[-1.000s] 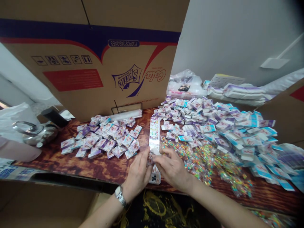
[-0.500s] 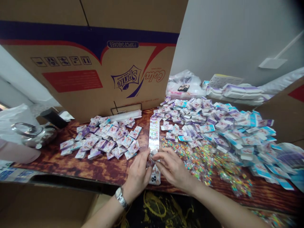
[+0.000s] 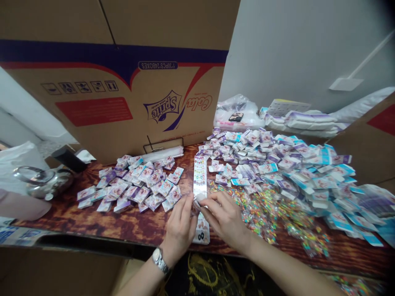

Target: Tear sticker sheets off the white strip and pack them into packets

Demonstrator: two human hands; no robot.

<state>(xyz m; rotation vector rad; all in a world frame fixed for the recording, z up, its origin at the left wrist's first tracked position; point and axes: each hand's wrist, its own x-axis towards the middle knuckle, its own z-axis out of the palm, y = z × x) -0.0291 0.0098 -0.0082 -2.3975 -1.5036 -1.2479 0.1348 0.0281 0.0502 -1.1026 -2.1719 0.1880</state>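
My left hand [image 3: 180, 224], with a watch at its wrist, is closed around a small box [image 3: 195, 209] above the table's front edge. The fingertips of my right hand [image 3: 226, 218] pinch the upper end of that same box, whose details are partly covered by fingers. Beneath both hands lies a long printed strip [image 3: 200, 174] with rows of coloured stickers. Small candy packets [image 3: 262, 205] spread out right of my right hand. A pile of small boxes [image 3: 142, 181] rests to the left, and a larger heap of boxes [image 3: 286, 160] covers the right side.
A big cardboard carton [image 3: 132, 94] stands at the back left of the patterned table [image 3: 117, 226]. A metal teapot [image 3: 49, 181] and a pinkish container [image 3: 23, 204] are at the far left. Plastic bags [image 3: 237, 109] lie at the back, with another carton [image 3: 370, 144] at the right.
The view has shifted slightly. My right fingers have drawn closer together at the top of the small box, while my left hand keeps its hold.
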